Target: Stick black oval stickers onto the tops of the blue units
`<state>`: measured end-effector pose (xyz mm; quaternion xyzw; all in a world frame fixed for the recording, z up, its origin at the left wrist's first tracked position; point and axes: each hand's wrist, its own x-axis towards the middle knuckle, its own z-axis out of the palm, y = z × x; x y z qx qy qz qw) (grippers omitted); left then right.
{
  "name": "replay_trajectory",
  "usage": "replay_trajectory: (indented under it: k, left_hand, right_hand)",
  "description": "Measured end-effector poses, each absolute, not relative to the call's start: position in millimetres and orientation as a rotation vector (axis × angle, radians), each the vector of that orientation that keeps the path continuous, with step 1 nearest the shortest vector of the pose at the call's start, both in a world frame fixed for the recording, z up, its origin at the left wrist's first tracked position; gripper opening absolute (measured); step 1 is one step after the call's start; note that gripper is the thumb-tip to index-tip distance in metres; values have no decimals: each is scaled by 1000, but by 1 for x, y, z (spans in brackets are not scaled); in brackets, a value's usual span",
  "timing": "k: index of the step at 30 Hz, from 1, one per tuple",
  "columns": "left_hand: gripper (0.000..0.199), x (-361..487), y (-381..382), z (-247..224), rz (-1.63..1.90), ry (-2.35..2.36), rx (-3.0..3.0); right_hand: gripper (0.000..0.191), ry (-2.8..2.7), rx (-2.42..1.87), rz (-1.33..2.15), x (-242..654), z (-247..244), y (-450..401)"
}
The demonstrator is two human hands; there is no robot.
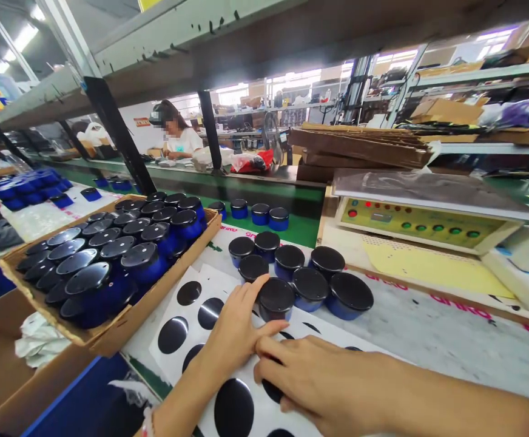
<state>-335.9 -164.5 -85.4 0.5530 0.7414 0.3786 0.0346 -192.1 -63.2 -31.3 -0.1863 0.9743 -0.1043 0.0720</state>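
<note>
My left hand (239,328) reaches over a white sheet (187,373) of round black stickers (234,408), its fingertips against the side of a black-topped blue container (276,297) and its thumb stretched toward my right hand. My right hand (305,370) is curled over the same sheet, fingers bent at a black round piece (272,390); whether it grips that piece is hard to tell. Behind the hands stand several more blue containers with black tops (350,292), grouped closely on the table (410,331).
A cardboard tray (155,303) full of blue containers sits at the left, above an open box (0,364). A control box (419,221) stands at the right. More containers (278,217) stand on the green belt (303,227). A person (182,141) works across.
</note>
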Motion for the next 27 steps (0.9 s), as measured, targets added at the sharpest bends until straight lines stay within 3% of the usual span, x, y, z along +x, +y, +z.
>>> replay_trajectory:
  k: [3, 7, 15, 20, 27]
  left_hand:
    - [70, -336, -163, -87, 1188, 2280, 1661]
    - [66, -335, -163, -87, 1173, 2288, 1638]
    - [66, -336, -163, -87, 1165, 2294, 1656]
    - [65, -334, -165, -85, 1182, 2284, 1657]
    - [63, -328, -166, -82, 1177, 2307, 1685]
  right_hand:
    - [25, 2976, -706, -182, -196, -27, -61]
    - [12, 3125, -808, 67, -194, -30, -67]
    - [6, 3097, -847, 208, -197, -24, -68]
    - [8, 3069, -886, 45, -190, -11, -61]
    - [34, 3180, -738, -200, -170, -16, -59]
